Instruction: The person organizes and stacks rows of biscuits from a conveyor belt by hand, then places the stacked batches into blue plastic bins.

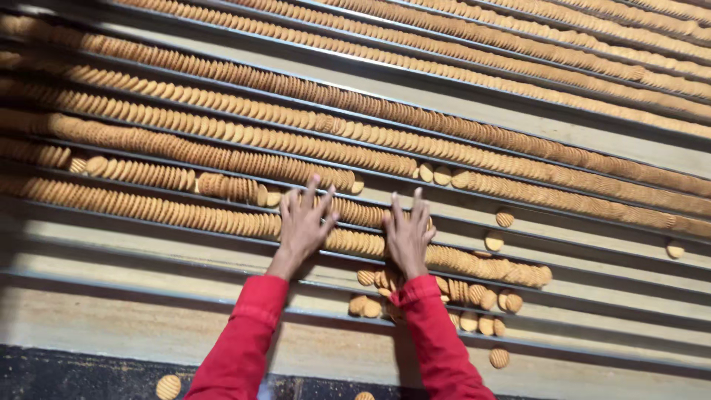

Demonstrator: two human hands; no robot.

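At the far left, long rows of round golden biscuits [148, 174] stand on edge, packed face to face in the narrow lanes of a wide conveyor [111, 274] whose metal rails [148, 285] run slightly downhill to the right. One stray biscuit [168, 386] lies flat on the dark floor strip at the bottom left. Further right, the person's left hand [302, 222], reaching out of a red sleeve [241, 341], lies palm down with its fingers spread, pressing on the tops of the stacked biscuits in two neighbouring lanes. Just beside it, the right hand [407, 233], also in a red sleeve [437, 341], rests palm down on the same rows, its fingers extended and held closer together; neither hand pinches anything. Between and below the wrists, a loose cluster of toppled biscuits [378, 280] lies flat and disordered in the nearer lanes, stretching right toward a short tilted row [511, 274]. Right of the hands, a few single biscuits [494, 241] sit apart in otherwise open lanes, and one more [675, 250] lies near the right edge. The upper lanes carry unbroken rows [518, 141] across the full width.
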